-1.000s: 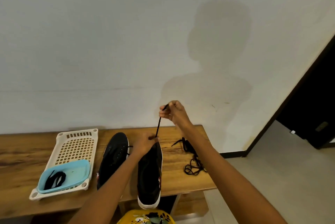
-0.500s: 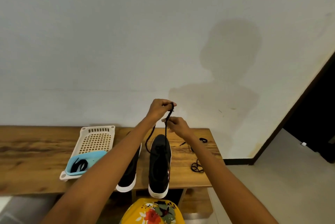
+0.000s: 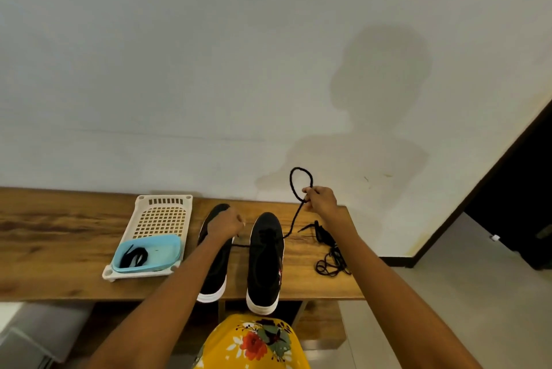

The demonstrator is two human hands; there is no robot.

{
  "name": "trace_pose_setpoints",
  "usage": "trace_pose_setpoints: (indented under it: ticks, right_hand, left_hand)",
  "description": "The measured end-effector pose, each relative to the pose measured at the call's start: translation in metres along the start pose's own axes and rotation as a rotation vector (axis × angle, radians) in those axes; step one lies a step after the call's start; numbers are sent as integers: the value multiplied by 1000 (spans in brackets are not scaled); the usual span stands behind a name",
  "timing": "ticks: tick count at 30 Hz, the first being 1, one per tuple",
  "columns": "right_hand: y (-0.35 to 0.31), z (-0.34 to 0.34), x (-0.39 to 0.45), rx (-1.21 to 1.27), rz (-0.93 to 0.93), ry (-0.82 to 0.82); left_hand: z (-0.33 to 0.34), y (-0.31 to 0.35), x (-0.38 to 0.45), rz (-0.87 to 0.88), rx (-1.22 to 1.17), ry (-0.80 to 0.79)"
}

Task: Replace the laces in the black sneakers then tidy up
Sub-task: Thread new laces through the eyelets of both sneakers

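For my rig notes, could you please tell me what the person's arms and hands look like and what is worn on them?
Both arms are bare up to the frame's edge: no sleeves, gloves, watch or rings show on the left hand or right hand. A yellow floral garment shows below.

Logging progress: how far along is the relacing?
Done: a lace sits in the blue tub. In hand: right hand and left hand pull a lace through the right sneaker. Left: the left sneaker, the loose lace on the bench, tidying.
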State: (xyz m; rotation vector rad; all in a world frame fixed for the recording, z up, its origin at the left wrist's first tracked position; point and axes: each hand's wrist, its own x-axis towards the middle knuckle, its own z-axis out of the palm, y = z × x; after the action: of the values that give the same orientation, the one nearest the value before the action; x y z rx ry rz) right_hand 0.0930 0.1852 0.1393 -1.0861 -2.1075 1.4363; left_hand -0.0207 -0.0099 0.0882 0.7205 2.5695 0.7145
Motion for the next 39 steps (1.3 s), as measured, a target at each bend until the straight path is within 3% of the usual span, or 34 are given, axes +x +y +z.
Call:
trace_pose_setpoints:
  ticks: [11,17,21,25,28,32,39]
  right_hand:
    - [96,41,16,-326,163,-103]
    - [118,49,16,-215,161,-40]
    - [103,55,14,-113,57,-120]
    - [91,73,9,-104,-14,-311]
    - [88,86,-1,-257,-80,-398]
    - [95,98,-8,-406,-70,-376]
    - [92,122,-10,-547,-75,-264]
  left_hand:
    - [85,-2,29,-58,-21,-21]
    - [97,6,48,-85,63,-166]
    - [88,3,54,-108,70,-308]
    - [75,1,54,-108,48,-330]
    - [71,-7,50,-142,-91,-282]
    - [72,-26,40,-233,-420,-250]
    - [66,-28,29,-266,-528,-297]
